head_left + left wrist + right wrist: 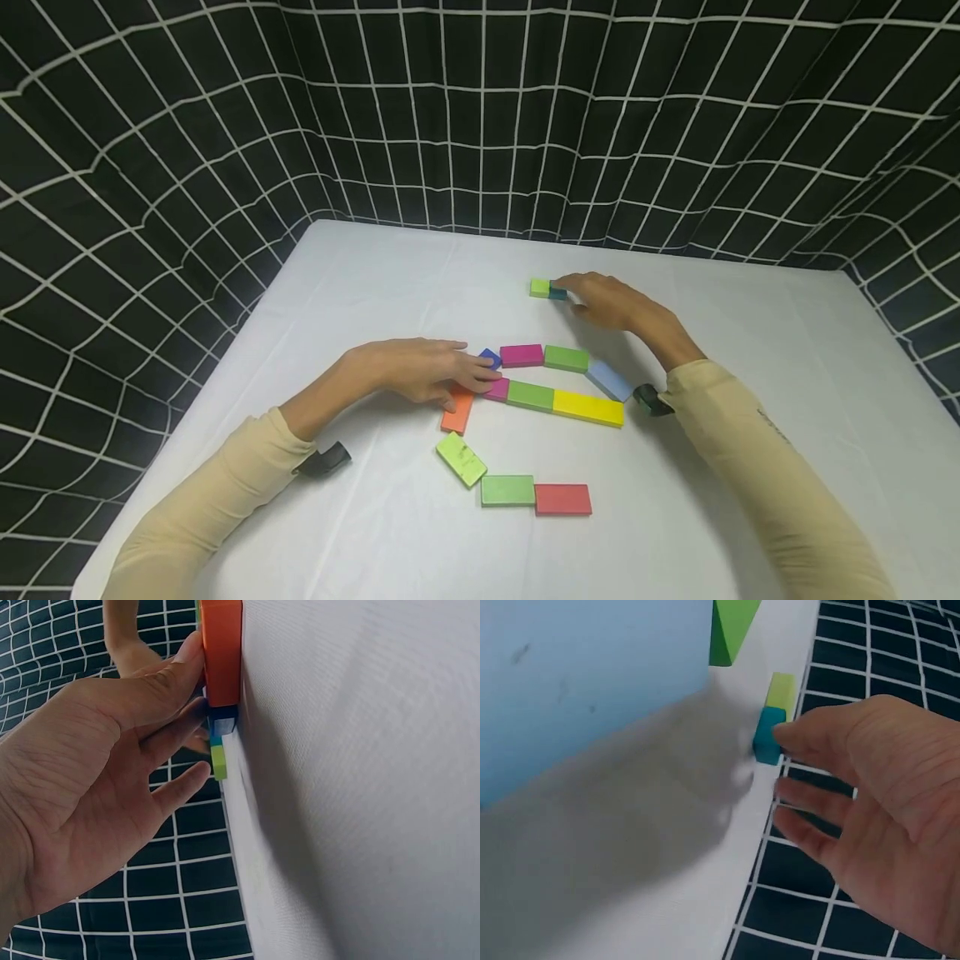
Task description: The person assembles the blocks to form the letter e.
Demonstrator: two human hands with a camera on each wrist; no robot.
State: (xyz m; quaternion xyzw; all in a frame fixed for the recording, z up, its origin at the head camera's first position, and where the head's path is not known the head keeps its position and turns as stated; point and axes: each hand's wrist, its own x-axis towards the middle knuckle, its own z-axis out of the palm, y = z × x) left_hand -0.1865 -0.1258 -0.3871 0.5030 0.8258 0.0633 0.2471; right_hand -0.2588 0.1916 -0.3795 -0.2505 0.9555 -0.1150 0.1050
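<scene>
My left hand (414, 368) reaches over the left end of the block layout, fingers fairly straight. Its thumb lies at an orange block (457, 419), and its fingertips are over a magenta block (497, 389); a blue block (491, 358) shows partly beside them. In the left wrist view the thumb touches the side of the orange block (223, 656). Farther back, my right hand (609, 302) is at a small teal block (558, 294), which abuts a lime block (539, 288). A fingertip meets the teal block (769, 735) in the right wrist view; the other fingers are apart from it.
A middle row has a green block (530, 395) and a yellow block (588, 408). Behind it are magenta (521, 356), green (566, 358) and light blue (609, 381) blocks. Nearer lie lime (461, 459), green (507, 491) and red (562, 499) blocks on the white table (360, 533).
</scene>
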